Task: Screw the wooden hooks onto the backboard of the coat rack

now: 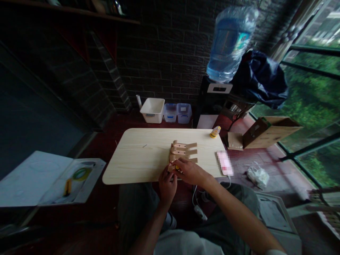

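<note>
A tan cardboard-like piece with several strips (183, 151) lies on the pale wooden table (138, 156), its strips pointing right. At its near left corner, by the table's front edge, my left hand (168, 184) has its fingers closed on that corner. My right hand (190, 171) reaches in from the right, fingers bent together over the near strip, with a small yellow and black item (177, 167) showing between them. What that item is I cannot make out. Both hands nearly touch.
A yellow-capped bottle (215, 132) stands at the table's back right, and a blurred pink item (224, 163) with a cable lies at the right edge. Bins (153, 110) and a water dispenser (216, 95) stand behind. An open case (79, 180) is at left.
</note>
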The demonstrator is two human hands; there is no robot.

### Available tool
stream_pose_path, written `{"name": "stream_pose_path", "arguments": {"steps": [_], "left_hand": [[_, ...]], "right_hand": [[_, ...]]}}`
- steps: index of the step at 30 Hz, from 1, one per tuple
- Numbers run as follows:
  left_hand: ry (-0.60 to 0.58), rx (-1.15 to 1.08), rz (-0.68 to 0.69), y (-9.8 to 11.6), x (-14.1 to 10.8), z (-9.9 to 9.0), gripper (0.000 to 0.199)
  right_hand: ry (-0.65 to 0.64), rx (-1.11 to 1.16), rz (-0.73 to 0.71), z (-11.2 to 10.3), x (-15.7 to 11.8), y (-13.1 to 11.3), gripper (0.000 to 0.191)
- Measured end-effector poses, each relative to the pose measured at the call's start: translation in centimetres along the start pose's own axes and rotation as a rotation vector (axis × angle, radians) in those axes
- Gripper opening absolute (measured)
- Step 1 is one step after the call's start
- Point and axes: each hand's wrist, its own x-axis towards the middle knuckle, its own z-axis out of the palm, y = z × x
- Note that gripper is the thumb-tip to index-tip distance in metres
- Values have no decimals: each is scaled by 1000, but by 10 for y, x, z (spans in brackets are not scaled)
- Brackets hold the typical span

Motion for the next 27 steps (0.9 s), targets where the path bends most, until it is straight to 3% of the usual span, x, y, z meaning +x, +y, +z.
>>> {"name": "stream_pose_path", "arguments": {"steps": [6, 27], "left_hand": [[-19, -46, -4, -1, -1, 1, 26], [-46, -50, 19, -5, -2, -1, 24]], "right_hand": [[3, -163, 65, -7, 0, -2, 29], [-88, -187, 124, -10, 1, 3, 34]]}}
